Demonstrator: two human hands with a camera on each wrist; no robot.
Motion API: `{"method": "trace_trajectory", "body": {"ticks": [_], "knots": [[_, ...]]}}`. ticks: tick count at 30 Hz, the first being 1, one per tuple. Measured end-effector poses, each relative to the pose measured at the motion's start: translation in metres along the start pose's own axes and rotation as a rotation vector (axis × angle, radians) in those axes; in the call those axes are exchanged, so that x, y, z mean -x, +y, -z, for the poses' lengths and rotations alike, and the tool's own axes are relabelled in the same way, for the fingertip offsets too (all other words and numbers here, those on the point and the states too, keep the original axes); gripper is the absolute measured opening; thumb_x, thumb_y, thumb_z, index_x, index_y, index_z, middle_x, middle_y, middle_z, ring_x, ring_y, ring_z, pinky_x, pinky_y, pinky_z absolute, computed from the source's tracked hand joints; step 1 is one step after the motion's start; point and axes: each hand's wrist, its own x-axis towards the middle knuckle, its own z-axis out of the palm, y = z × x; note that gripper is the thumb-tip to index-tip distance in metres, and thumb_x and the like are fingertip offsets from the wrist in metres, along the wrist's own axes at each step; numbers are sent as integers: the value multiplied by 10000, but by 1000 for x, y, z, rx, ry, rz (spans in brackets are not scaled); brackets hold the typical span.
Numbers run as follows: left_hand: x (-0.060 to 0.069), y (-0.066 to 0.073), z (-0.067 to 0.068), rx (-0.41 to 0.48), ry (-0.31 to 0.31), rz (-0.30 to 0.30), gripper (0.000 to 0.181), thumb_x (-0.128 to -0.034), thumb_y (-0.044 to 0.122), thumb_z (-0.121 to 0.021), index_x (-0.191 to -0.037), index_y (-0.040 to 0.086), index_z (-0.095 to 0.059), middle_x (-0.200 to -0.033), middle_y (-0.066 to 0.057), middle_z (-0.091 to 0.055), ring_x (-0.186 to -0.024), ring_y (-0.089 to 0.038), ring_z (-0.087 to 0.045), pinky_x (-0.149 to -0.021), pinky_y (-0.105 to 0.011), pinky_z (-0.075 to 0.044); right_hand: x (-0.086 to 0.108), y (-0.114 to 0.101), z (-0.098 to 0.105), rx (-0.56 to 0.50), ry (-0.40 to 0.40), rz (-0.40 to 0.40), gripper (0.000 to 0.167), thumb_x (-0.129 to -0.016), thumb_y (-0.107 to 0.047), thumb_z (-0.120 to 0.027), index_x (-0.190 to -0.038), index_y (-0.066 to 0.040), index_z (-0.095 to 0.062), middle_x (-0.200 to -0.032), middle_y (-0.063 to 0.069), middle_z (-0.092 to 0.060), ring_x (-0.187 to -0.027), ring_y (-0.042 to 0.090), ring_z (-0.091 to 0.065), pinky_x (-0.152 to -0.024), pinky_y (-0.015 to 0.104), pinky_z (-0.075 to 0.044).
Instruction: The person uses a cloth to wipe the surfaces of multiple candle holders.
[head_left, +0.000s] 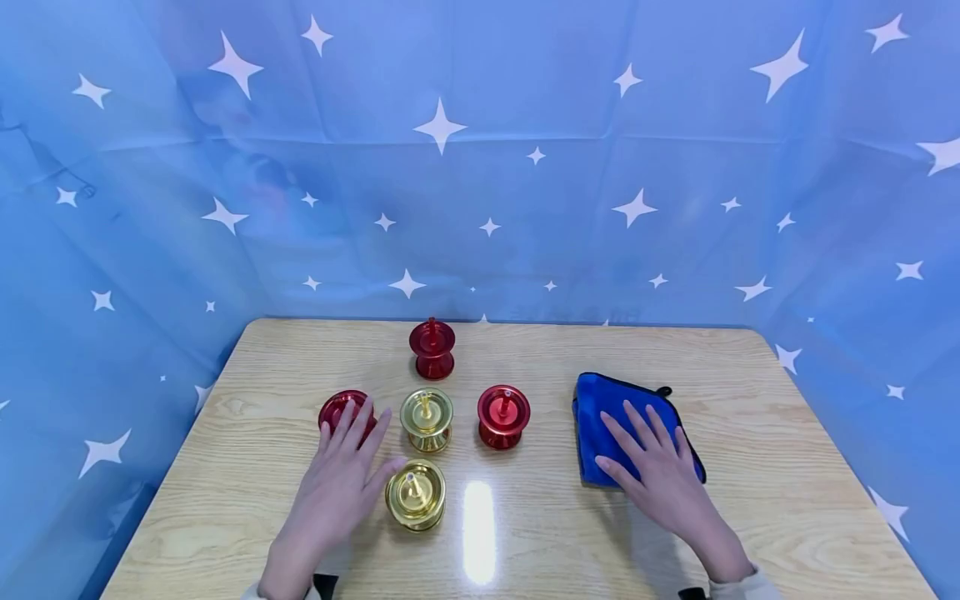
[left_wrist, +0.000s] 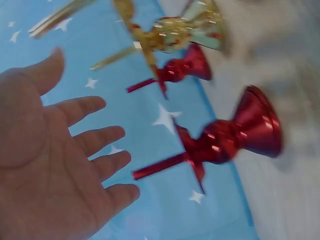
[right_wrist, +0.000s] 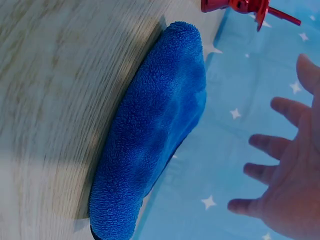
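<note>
My left hand (head_left: 339,479), fingers spread, hovers over the left part of the table. Under its fingertips in the head view is a red metal candle holder (left_wrist: 215,142), partly covered there; the left wrist view shows a gap between palm and holder. Beside the thumb stands a gold candle holder (head_left: 416,496). My right hand (head_left: 663,475) is spread above a folded blue cloth (head_left: 600,417) with black edging and a small loop. Air shows between that hand and the cloth (right_wrist: 150,135) in the right wrist view. Both hands hold nothing.
Another gold candle holder (head_left: 427,421) stands mid-group, with a red candle holder (head_left: 432,350) behind it and one more red candle holder (head_left: 503,417) to its right. Wooden table (head_left: 540,517) runs back to a blue star-patterned curtain (head_left: 525,192).
</note>
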Motion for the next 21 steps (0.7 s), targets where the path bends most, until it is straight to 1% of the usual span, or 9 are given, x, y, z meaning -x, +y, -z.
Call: {"method": "trace_trajectory", "body": {"ticks": [1, 4, 7, 10, 13, 15, 17, 19, 21], "knots": [[-1, 3, 2, 12, 5, -9, 616, -913, 455, -487, -1391, 82, -379, -1480, -162, -199, -1355, -352, -115, -1058, -556, -126, 0, 0, 0, -14, -6, 0, 593, -897, -442, -524, -1410, -193, -363, -1451, 182, -264, -1328, 415, -134, -954, 689, -111], [-4, 14, 8, 73, 34, -24, 632, -872, 419, -578, -1374, 74, -408, -1453, -175, -266, -1321, -371, -225, -1013, -558, -253, -1, 2, -1, -55, -15, 6, 601, -893, -422, -542, -1406, -164, -367, -1436, 193, -287, -1315, 425, -164, -948, 689, -133], [-7, 28, 15, 140, 85, -30, 630, -845, 386, -630, -1353, 67, -437, -1406, -183, -351, -1262, -382, -337, -934, -562, -361, -2, 4, -3, -86, -15, 15, 604, -887, -397, -565, -1392, -121, -383, -1409, 214, -324, -1286, 449, -220, -928, 694, -175], [-10, 42, 22, 195, 124, -19, 624, -836, 366, -648, -1340, 57, -451, -1375, -173, -401, -1236, -363, -383, -919, -545, -386, -1, 7, -6, -110, 3, 34, 590, -880, -337, -597, -1373, -79, -401, -1373, 232, -368, -1245, 465, -289, -894, 694, -238], [-15, 55, 24, 237, 133, -17, 615, -825, 347, -662, -1320, 37, -469, -1352, -174, -429, -1224, -354, -403, -943, -525, -374, 0, 9, -7, -126, 26, 62, 578, -867, -270, -628, -1356, -46, -415, -1336, 248, -407, -1200, 469, -355, -864, 671, -310], [-20, 64, 22, 264, 113, -20, 602, -827, 333, -664, -1310, 27, -476, -1345, -180, -435, -1229, -348, -400, -963, -507, -362, 0, 10, -8, -135, 37, 76, 572, -862, -239, -638, -1349, -32, -421, -1316, 255, -426, -1175, 466, -386, -848, 650, -346], [-26, 72, 17, 290, 89, -33, 594, -830, 311, -664, -1310, 18, -471, -1340, -187, -438, -1230, -345, -399, -968, -502, -360, 0, 11, -9, -142, 37, 84, 567, -862, -230, -638, -1345, -26, -423, -1302, 260, -437, -1161, 463, -406, -842, 631, -370], [-32, 79, 11, 322, 69, -35, 589, -830, 291, -668, -1308, 11, -469, -1338, -192, -438, -1233, -350, -392, -973, -502, -353, 0, 11, -9, -146, 35, 84, 564, -864, -228, -637, -1346, -29, -423, -1295, 259, -444, -1154, 459, -415, -840, 620, -381], [-38, 86, 2, 354, 53, -24, 596, -825, 275, -676, -1311, 6, -462, -1332, -192, -443, -1229, -352, -394, -973, -502, -353, 1, 11, -9, -147, 33, 84, 562, -863, -224, -638, -1343, -27, -425, -1289, 261, -449, -1150, 457, -421, -840, 615, -386]]}}
